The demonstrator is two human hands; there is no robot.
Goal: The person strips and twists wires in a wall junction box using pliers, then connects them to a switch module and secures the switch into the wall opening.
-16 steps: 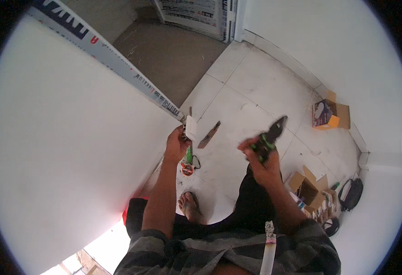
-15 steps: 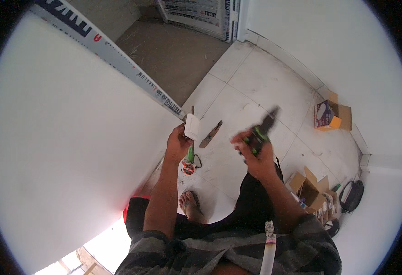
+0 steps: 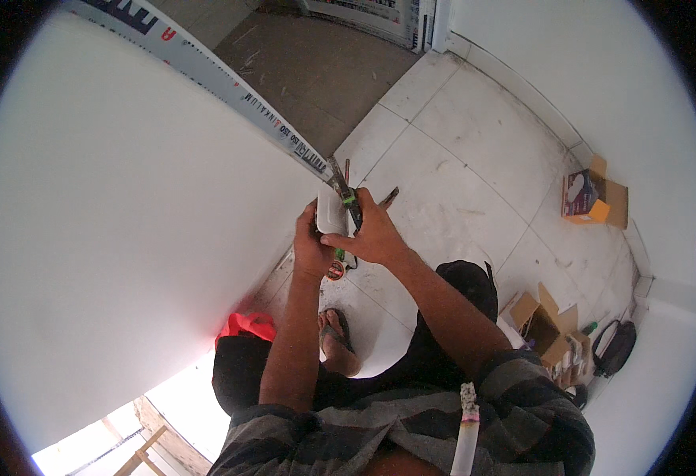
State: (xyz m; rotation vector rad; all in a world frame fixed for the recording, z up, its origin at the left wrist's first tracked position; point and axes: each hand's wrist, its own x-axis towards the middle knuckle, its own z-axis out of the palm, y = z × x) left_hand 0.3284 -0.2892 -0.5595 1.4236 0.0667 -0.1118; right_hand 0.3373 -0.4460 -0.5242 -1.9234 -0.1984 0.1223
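A white rounded rectangular cover, like a wall switch or socket plate (image 3: pixel 331 213), is gripped along its left side by my left hand (image 3: pixel 311 246), close to the wall's end. My right hand (image 3: pixel 377 230) is closed round a slim black tool with green bands (image 3: pixel 348 198); its exact kind is unclear. That tool stands along the plate's right edge, its upper end near the foot of the taped metal frame (image 3: pixel 284 135). My right thumb reaches the plate's lower edge. Behind the hands, an orange-and-black round item (image 3: pixel 337 270) and a green-handled thing (image 3: pixel 339 254) are partly hidden.
On the tiled floor lies a flat dark-tipped strip (image 3: pixel 392 196), partly behind my right hand. An open printed carton (image 3: pixel 584 198) stands by the right wall. Nearer are another open cardboard box (image 3: pixel 550 329) and a black pouch (image 3: pixel 615 349). Red cloth (image 3: pixel 249 324) is beside my left knee.
My right hand has swung left with the black-and-green tool, from over the floor to the white plate. My left hand still holds the plate. The view has shifted slightly.
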